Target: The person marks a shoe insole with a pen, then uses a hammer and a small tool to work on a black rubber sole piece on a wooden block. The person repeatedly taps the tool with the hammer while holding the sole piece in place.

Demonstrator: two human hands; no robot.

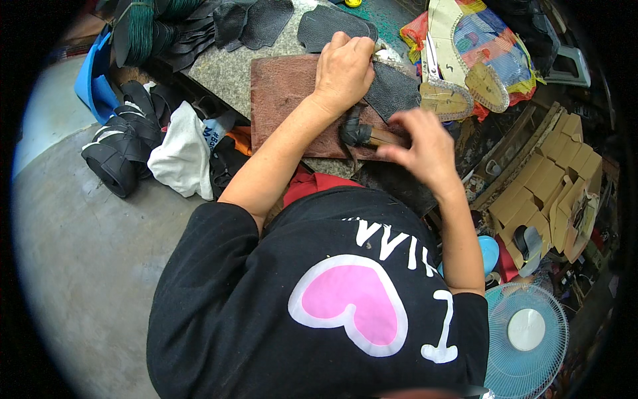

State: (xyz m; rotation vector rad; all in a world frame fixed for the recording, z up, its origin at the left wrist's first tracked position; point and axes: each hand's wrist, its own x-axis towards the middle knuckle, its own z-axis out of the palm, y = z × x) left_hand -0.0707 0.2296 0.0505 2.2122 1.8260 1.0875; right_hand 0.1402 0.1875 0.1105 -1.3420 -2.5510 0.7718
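Observation:
My left hand (344,72) is closed at the far edge of a reddish-brown board (282,93), its fingers curled under. Whatever it grips is hidden by the knuckles. Beside it a black leather piece (392,90) with a grainy surface lies partly over the board. My right hand (428,147) hovers at the near right corner, slightly blurred, thumb and fingers apart around the end of a wooden handle (384,137). That handle belongs to a tool with a black-wrapped part (355,132), resting on the board. I cannot see any finger closed on the handle.
Black leather cutouts (266,23) lie on the grey slab (222,66). Scissors (432,60) and tan sole-shaped patterns (445,100) sit at the right. Rolled black strips (109,166) and a white cloth (179,156) are at left; cardboard (541,173) and a fan (525,329) at right.

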